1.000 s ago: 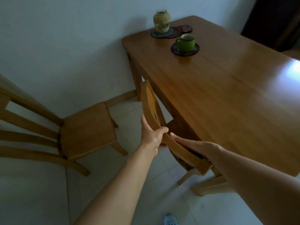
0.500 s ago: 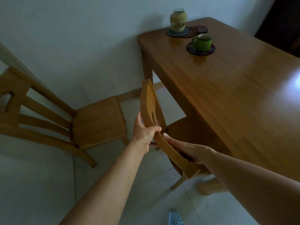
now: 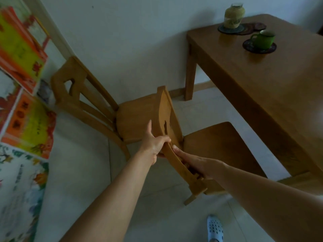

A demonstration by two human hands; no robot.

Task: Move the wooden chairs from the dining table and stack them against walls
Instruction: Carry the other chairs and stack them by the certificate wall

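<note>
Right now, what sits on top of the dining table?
On the dining table stand a green mug on a dark coaster and a woven-wrapped jar on another coaster, with more coasters beside it. The table's right part is out of frame.

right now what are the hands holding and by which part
Both hands grip the wooden chair by the top rail of its backrest: left hand near the middle, right hand nearer the lower end.

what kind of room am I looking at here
Probably a home dining area: a wooden dining table holding a green mug on a coaster, wooden chairs such as the chair by the wall, and a tiled floor.
</note>
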